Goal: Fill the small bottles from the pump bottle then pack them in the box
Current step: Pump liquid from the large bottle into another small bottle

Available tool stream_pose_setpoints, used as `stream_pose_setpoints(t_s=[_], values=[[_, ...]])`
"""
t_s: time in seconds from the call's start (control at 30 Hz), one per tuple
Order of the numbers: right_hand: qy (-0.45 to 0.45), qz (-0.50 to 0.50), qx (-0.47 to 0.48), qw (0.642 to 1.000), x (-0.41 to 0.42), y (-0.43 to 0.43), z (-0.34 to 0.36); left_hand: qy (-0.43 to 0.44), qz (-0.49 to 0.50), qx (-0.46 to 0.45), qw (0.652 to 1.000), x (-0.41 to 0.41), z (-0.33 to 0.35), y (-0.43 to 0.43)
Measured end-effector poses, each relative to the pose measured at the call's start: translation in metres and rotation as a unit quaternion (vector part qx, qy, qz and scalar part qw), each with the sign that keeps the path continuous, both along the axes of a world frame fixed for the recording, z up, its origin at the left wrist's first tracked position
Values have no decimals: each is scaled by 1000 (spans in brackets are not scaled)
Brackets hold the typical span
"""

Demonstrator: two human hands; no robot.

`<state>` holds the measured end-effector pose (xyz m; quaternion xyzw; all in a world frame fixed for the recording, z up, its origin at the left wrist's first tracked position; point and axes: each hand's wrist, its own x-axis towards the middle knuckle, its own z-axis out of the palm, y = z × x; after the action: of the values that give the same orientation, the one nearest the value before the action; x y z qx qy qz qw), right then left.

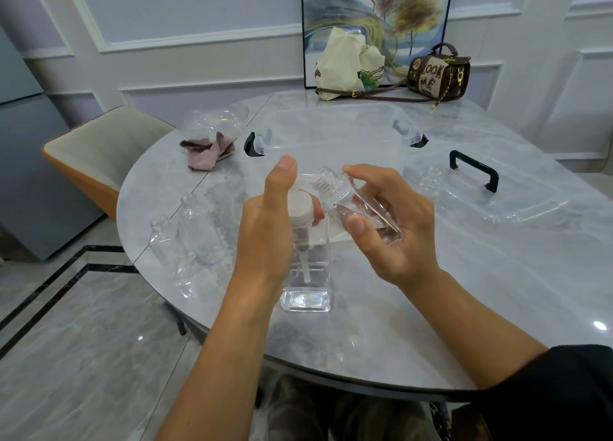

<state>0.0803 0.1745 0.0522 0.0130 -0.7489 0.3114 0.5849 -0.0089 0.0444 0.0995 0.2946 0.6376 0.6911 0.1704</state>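
Head view: left hand curls round the neck of the pump bottle, thumb raised; right hand grips a tilted small bottle, its open mouth beside the pump; other bottles stand left on the table; clear box behind.

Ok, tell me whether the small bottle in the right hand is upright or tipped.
Tipped: the small bottle lies slanted in the right hand, open neck angled toward the pump bottle.

We log: grey marble bench | pump bottle upright near front | several small bottles standing to its left, single small bottle right | clear box behind | lid right | crumpled cloth far left | tote bag, handbag at back
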Motion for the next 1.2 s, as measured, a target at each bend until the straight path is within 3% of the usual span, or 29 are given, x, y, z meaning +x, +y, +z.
stream_pose_setpoints(t_s=[1.2], values=[[-19, -11, -7, 1000, 1, -3, 2, 0, -22, -13, 1000, -1, -3, -3]])
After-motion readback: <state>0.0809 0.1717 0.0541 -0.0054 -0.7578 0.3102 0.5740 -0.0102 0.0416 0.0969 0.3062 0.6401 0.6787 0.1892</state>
